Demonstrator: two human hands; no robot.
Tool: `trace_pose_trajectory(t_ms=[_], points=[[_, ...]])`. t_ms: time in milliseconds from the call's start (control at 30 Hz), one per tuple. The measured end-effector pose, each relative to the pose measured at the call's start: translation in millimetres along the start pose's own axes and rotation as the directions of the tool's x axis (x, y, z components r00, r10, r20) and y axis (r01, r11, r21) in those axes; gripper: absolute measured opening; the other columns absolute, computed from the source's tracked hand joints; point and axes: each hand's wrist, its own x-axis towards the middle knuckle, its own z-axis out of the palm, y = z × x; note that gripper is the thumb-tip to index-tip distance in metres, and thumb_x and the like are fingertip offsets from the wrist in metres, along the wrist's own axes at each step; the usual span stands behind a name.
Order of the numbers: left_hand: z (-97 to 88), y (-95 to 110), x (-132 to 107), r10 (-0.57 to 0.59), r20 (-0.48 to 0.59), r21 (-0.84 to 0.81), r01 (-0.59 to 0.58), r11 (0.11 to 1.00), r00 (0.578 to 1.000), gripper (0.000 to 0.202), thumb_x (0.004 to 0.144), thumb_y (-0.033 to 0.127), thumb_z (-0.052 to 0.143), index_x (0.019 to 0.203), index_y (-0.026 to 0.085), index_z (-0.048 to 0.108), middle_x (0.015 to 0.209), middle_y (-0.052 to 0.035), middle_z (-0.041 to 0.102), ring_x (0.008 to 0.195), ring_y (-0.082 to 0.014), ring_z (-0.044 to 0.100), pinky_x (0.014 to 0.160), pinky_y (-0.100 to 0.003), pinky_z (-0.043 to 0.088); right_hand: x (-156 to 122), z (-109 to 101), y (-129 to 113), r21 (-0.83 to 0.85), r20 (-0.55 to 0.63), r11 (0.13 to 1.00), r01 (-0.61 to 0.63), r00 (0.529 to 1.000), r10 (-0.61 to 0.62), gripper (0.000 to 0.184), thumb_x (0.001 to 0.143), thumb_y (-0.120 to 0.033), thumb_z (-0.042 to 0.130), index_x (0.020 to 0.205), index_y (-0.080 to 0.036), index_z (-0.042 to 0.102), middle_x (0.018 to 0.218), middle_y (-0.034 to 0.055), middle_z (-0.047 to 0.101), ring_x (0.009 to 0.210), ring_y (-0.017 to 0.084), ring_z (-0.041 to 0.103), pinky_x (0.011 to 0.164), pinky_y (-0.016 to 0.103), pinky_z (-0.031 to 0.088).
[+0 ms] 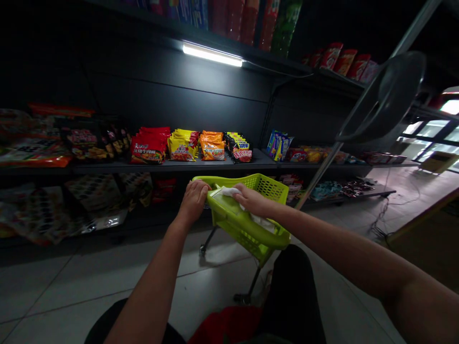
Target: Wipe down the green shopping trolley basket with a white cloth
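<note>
A small green plastic shopping cart (pixel 251 231) on dark legs with wheels stands just in front of my knees. My left hand (pixel 195 196) grips the left corner of its handle, fingers curled over the rim. Pressed against the handle's inner side, my right hand (pixel 251 198) holds a crumpled white cloth (pixel 230 191). Some more white material (pixel 263 222) shows beneath that hand, inside the cart. The fingertips of the right hand are partly hidden by the cloth.
Behind the cart runs a dark shelf (pixel 211 167) with red noodle packs (pixel 148 145), yellow packs (pixel 182 144) and orange packs (pixel 212 145). A metal pole (pixel 319 174) with a dark round part (pixel 385 98) rises at right. Cables (pixel 380 229) lie on the tiled floor.
</note>
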Motion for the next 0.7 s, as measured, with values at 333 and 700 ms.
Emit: trace_pose_trajectory(t_ms=[333,700], points=[[-15.0,-35.0,11.9,-0.093,-0.001,-0.047,0.093,0.995,0.996,0.041,0.101,0.036,0.022,0.094,0.021,0.060,0.112,-0.0096,0.066,0.128,-0.0237,0.050,0.119,-0.045,0.032,-81.1,19.1,-31.4,-0.096,-0.070,0.969,0.229,0.969,-0.236,0.024,0.100,-0.027,0.048,0.118,-0.018,0.060,0.114,0.0089,0.068,0.103,0.021,0.064,0.089,0.034,0.051],[-37.4,23.6,-38.9,-0.199,-0.013,-0.060,0.198,0.978,0.980,0.049,0.105,0.038,0.020,0.151,0.028,0.033,0.158,-0.0077,0.041,0.151,-0.0223,0.029,0.125,-0.050,0.028,-73.5,55.7,-44.4,-0.357,-0.161,0.593,0.722,0.578,-0.800,0.032,0.096,-0.046,0.055,0.124,-0.032,0.061,0.112,0.0055,0.066,0.093,0.019,0.063,0.087,0.033,0.050]])
